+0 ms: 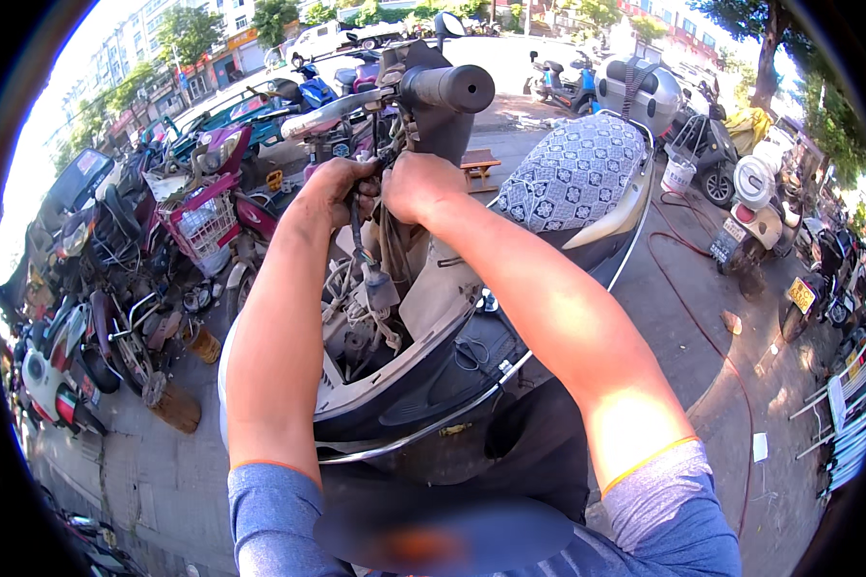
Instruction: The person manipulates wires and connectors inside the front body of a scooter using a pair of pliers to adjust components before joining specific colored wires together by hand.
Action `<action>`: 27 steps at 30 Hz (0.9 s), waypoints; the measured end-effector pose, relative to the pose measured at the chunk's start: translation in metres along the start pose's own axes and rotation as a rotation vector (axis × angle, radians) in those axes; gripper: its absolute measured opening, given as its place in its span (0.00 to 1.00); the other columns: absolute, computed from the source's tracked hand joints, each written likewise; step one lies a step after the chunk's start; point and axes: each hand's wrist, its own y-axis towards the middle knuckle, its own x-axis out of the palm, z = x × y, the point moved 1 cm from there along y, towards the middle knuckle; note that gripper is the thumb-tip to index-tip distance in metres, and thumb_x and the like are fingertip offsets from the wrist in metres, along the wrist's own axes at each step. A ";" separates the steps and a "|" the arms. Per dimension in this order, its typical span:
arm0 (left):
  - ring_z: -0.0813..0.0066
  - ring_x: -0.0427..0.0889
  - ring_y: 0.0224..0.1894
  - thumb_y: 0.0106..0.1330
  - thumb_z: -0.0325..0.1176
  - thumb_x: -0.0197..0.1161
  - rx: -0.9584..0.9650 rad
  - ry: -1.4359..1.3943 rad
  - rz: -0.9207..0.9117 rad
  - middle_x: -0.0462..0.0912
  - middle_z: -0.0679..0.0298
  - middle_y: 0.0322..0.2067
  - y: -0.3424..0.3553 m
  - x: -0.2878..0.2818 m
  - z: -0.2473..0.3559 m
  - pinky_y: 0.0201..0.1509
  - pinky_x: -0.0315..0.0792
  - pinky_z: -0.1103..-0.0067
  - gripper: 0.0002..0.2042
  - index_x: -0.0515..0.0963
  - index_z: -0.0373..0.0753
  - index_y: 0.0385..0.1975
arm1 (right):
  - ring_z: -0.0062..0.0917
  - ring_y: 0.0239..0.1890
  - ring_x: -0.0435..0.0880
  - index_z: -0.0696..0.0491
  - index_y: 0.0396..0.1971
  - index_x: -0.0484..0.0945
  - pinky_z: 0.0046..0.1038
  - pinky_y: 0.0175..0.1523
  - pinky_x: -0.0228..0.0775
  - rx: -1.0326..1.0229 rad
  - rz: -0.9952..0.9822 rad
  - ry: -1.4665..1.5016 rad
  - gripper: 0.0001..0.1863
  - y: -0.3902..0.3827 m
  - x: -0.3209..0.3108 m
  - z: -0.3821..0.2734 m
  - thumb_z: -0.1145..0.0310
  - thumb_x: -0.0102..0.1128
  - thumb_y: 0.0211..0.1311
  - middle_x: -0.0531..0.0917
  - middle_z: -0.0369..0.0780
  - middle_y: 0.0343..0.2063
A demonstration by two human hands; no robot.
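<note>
A scooter with its front bodywork opened stands before me, its black handlebar grip (445,88) raised at the top. Just below the grip, my left hand (342,190) pinches dark wiring (358,240) that hangs into the body. My right hand (420,188) is closed right beside it, back to the camera, and what its fingers hold is hidden. Lower down, a connector block (380,288) dangles among cables in the exposed pale body (428,298). To the right lies the seat (573,173) with a patterned grey-blue cover.
Parked scooters, one with a pink body (229,159), crowd the left; more (741,250) line the right. A silver top case (635,91) sits behind the seat. A red hose (693,317) runs over the pavement. A wooden stump (171,404) stands at left; metal racks (842,413) lean at right.
</note>
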 end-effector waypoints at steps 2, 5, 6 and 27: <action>0.79 0.68 0.23 0.82 0.38 0.56 -0.009 0.000 0.003 0.73 0.71 0.24 0.000 -0.004 -0.002 0.27 0.64 0.81 0.09 0.77 0.44 0.37 | 0.41 0.55 0.91 0.52 0.47 0.92 0.39 0.58 0.83 0.022 0.015 0.046 0.17 0.004 -0.001 -0.004 0.60 0.61 0.68 0.91 0.47 0.50; 0.77 0.71 0.23 0.81 0.38 0.57 -0.011 -0.033 -0.001 0.76 0.70 0.25 -0.001 -0.007 -0.010 0.27 0.65 0.80 0.08 0.79 0.44 0.39 | 0.41 0.56 0.91 0.52 0.48 0.91 0.39 0.59 0.83 0.064 0.029 0.085 0.16 0.007 0.006 -0.011 0.62 0.61 0.67 0.91 0.47 0.51; 0.77 0.71 0.23 0.81 0.38 0.57 -0.004 0.000 0.014 0.77 0.70 0.26 0.000 -0.003 -0.011 0.27 0.65 0.80 0.08 0.79 0.44 0.39 | 0.42 0.55 0.91 0.52 0.49 0.91 0.40 0.59 0.84 0.062 0.023 0.105 0.17 0.010 0.005 -0.007 0.62 0.60 0.67 0.91 0.47 0.51; 0.79 0.73 0.24 0.79 0.42 0.60 0.056 0.089 -0.011 0.76 0.74 0.25 -0.010 -0.008 -0.016 0.29 0.67 0.81 0.10 0.80 0.47 0.34 | 0.50 0.54 0.89 0.56 0.51 0.86 0.47 0.61 0.81 0.011 0.140 0.255 0.19 0.024 0.032 0.009 0.61 0.55 0.69 0.89 0.54 0.49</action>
